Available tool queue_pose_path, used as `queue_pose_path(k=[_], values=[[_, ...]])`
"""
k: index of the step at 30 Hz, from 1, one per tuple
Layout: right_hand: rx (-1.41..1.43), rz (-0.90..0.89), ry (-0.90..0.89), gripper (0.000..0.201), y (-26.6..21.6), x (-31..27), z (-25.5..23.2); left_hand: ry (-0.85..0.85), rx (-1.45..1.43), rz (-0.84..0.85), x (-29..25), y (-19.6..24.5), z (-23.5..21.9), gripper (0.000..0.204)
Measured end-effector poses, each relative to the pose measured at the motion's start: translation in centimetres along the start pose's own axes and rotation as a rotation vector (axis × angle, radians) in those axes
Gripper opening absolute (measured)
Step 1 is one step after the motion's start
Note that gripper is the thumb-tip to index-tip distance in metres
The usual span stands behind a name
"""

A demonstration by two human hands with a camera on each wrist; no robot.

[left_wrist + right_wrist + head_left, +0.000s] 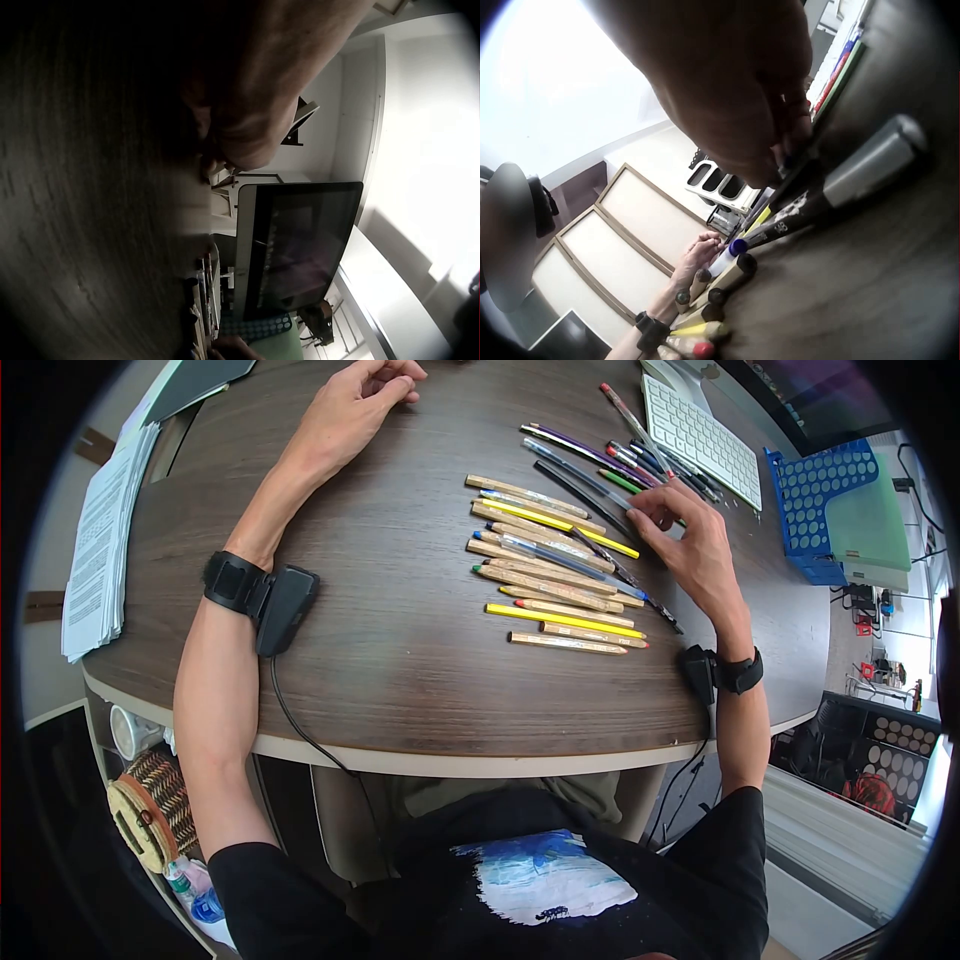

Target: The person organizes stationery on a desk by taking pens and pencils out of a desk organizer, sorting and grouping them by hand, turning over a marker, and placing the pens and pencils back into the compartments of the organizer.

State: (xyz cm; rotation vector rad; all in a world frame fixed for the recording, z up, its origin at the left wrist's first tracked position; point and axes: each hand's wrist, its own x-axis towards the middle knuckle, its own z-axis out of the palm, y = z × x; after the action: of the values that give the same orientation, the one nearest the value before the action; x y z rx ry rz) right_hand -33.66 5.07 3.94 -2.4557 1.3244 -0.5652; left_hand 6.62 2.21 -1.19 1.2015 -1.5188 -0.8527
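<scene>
My right hand [690, 535] is at the right of the table, thumb and index finger pinching the near end of a clear-barrelled pen [570, 468]. Just below that pen lies a black pencil [580, 495]. A row of wooden pencils [545, 572] lies side by side to the left of the hand, with yellow pencils [565, 621] among them. Across the row slants a dark patterned pencil [640, 588]; its silver end [877, 161] shows large in the right wrist view. My left hand [350, 410] rests at the far left on the table, fingers loosely curled, holding nothing.
More pens and pencils [640, 460] lie in a loose heap behind the right hand. Beyond are a white keyboard [705, 440], a monitor [815, 400] and a blue perforated holder [825, 485]. A paper stack [110, 550] stands at the left edge.
</scene>
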Motion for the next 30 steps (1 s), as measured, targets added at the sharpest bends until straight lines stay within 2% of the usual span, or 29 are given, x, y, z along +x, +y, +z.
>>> queue_pose_path(k=[5,7,10,11,13,17,19,21,26,30], values=[[0.142,-0.013,0.005,0.015,-1.9,-1.8,-0.5,-0.001,0.021,-0.003,-0.2,0.4,-0.1,0.009],[0.232,-0.055,-0.059,0.014,-2.9,-2.7,-0.6,0.004,0.043,-0.019,-0.1,0.5,0.0,0.009],[0.164,-0.102,-0.140,0.013,-4.1,-3.5,-0.6,0.004,0.036,-0.008,0.0,0.3,0.0,0.009],[0.145,-0.114,-0.126,0.013,-4.2,-3.7,-0.4,0.003,0.036,-0.007,0.0,-0.5,-0.3,0.009],[0.127,-0.119,-0.127,0.014,-4.1,-3.6,-0.6,-0.027,0.180,0.037,0.1,-2.3,-0.9,0.026],[0.113,-0.111,-0.100,0.015,-3.9,-3.6,-0.7,-0.031,0.169,0.032,0.1,-1.8,-0.7,0.026],[0.111,-0.121,-0.076,0.015,-3.7,-3.6,-0.8,0.006,-0.006,-0.006,0.0,-0.1,0.0,0.009],[0.109,-0.131,-0.051,0.015,-3.6,-3.6,-1.1,0.007,-0.008,0.000,0.0,-0.1,0.0,0.008],[0.153,-0.067,-0.165,0.016,-3.8,-4.4,-1.2,0.005,0.014,0.014,0.1,-0.1,0.0,0.008],[0.097,-0.097,-0.124,0.019,-3.9,-4.7,-1.0,0.004,0.013,0.005,-0.1,0.0,0.0,0.008]])
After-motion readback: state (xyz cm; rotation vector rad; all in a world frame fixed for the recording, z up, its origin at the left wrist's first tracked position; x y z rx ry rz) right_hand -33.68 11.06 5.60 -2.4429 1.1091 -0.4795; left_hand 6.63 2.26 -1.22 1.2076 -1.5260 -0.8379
